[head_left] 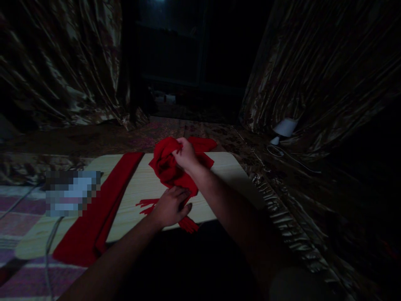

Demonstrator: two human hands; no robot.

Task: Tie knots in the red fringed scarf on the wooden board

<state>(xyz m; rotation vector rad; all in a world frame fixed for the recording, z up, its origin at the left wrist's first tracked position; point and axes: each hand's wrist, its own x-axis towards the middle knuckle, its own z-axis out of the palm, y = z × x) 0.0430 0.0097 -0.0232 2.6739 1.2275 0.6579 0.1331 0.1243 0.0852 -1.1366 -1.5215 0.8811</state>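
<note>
A red fringed scarf (164,161) lies bunched on a small light wood-grain table (134,188). My right hand (186,155) is closed on a fold in the upper part of the bunch. Nearer to me, my left hand (171,206) rests flat on the scarf's lower end, its thumb held apart from the fingers. Fringe strands stick out on both sides of that hand, some reaching the table's near edge. Left of the bunch, a long folded strip of red cloth (100,209) crosses the table and hangs over its near edge.
A pixelated object (73,194) with a cable sits at the table's left. A small white lamp (285,127) with a cord stands at the right, near patterned curtains (275,83). Fringed fabric (282,213) runs along the table's right side. The room is dark.
</note>
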